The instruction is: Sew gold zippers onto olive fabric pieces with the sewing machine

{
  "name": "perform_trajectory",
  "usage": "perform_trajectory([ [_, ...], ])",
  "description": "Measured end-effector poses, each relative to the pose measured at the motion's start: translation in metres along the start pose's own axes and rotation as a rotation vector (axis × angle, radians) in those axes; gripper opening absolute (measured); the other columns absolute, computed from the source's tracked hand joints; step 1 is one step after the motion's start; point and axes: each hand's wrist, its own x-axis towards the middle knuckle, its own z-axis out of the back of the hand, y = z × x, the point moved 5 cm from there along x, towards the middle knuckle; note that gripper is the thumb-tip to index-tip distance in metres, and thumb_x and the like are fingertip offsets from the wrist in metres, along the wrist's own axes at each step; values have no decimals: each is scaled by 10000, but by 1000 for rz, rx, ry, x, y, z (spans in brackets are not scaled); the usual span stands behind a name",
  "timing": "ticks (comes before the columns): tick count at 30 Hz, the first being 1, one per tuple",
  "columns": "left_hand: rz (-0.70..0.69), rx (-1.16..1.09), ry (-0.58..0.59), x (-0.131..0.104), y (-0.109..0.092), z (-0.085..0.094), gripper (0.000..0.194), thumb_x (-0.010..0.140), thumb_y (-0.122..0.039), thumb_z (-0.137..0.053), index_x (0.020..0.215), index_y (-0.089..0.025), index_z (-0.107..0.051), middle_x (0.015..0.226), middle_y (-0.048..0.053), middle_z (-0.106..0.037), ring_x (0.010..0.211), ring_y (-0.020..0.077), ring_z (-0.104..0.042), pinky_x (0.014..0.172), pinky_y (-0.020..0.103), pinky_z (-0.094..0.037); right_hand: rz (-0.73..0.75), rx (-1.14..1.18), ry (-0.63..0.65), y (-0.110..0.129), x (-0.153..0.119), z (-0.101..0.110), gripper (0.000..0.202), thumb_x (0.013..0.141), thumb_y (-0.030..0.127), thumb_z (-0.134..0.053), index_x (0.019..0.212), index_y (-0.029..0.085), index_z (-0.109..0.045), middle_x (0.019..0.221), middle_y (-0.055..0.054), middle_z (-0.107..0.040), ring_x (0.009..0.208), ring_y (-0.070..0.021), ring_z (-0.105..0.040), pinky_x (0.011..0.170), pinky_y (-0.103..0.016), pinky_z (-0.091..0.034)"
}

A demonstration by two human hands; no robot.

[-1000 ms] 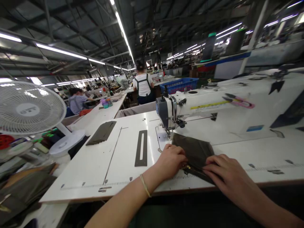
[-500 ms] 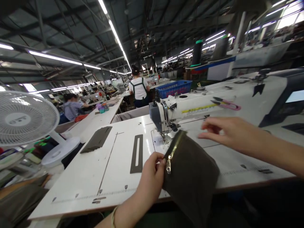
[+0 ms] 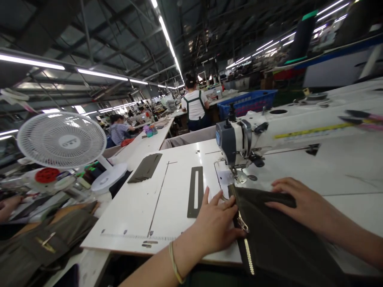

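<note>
A white sewing table point(image 3: 170, 199) bears a sewing machine point(image 3: 302, 131), and dark fabric point(image 3: 278, 235) now lies flatter there, draping over the front edge. The right hand point(image 3: 302, 203), empty a moment ago, pinches its far side; the left hand point(image 3: 212, 223), fingers spread, presses beside the gold-toned zipper point(image 3: 248, 251), seemingly steadying it near the presser foot point(image 3: 235, 175).
</note>
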Motion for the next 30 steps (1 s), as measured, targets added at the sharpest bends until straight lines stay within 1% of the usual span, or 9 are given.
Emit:
perform_trajectory([
  [5, -42, 7, -45, 5, 6, -1, 761, 758, -664, -617, 1330, -200, -426, 1369, 82, -495, 1290, 297, -405, 1149, 583, -49, -451, 123, 166, -12, 9, 14, 539, 590, 753, -603, 706, 227, -581, 701, -60, -635, 670, -262, -610, 649, -400, -482],
  [8, -73, 5, -59, 6, 8, -1, 842, 729, -732, -579, 1358, -203, -399, 1381, 90, -478, 1306, 306, -382, 1147, 586, -18, -707, 419, 260, -14, 0, 10, 537, 585, 712, -624, 785, 215, -613, 768, -80, -694, 718, -274, -658, 642, -366, -519],
  [10, -79, -4, -47, 8, 9, -2, 888, 725, -746, -565, 1396, -206, -350, 1448, 87, -401, 1342, 326, -328, 1145, 593, -15, -745, 539, 270, -12, -6, 8, 505, 617, 688, -605, 796, 216, -608, 835, -96, -710, 781, -283, -672, 674, -355, -535],
  [13, -70, 0, -20, 12, 10, -3, 960, 719, -761, -552, 1438, -189, -273, 1493, 89, -326, 1362, 342, -294, 1149, 590, -25, -604, 303, 194, -10, -7, 12, 417, 730, 653, -491, 742, 238, -531, 718, -70, -684, 682, -269, -664, 603, -350, -512],
  [16, -65, 43, 3, 19, 8, -3, 1001, 712, -783, -527, 1445, -156, -261, 1491, 105, -323, 1375, 365, -255, 1142, 604, -7, -386, -234, 89, -8, 1, 17, 305, 877, 503, -362, 842, 229, -492, 604, -36, -627, 569, -254, -631, 540, -332, -439],
  [18, -57, 73, 9, 25, 6, -4, 1019, 701, -801, -513, 1441, -142, -274, 1488, 114, -324, 1380, 380, -233, 1137, 611, 3, -308, -518, 120, -11, 7, 13, 245, 925, 392, -352, 939, 196, -499, 591, -44, -622, 569, -261, -636, 514, -315, -398],
  [23, -25, 154, 39, 37, 1, -6, 1023, 706, -819, -470, 1404, -82, -342, 1476, 164, -329, 1385, 405, -192, 1133, 611, -12, -280, -719, 216, -14, 15, 12, 266, 931, 333, -428, 1018, 114, -551, 598, -78, -630, 561, -280, -633, 464, -309, -346],
  [26, -23, 181, 79, 39, -1, -8, 1039, 715, -818, -458, 1398, -45, -342, 1481, 183, -306, 1390, 408, -165, 1137, 601, -25, -212, -787, 160, 10, 20, 19, 364, 938, 258, -395, 1208, 38, -501, 878, -177, -677, 798, -314, -653, 625, -382, -448],
  [30, -35, 204, 76, 38, -1, -9, 1054, 721, -827, -436, 1410, -39, -314, 1493, 181, -280, 1397, 402, -142, 1140, 592, -20, 308, -623, 25, 66, 9, 2, 440, 952, 213, -285, 1319, 30, -443, 1347, -195, -495, 1263, -293, -433, 1027, -483, -333],
])
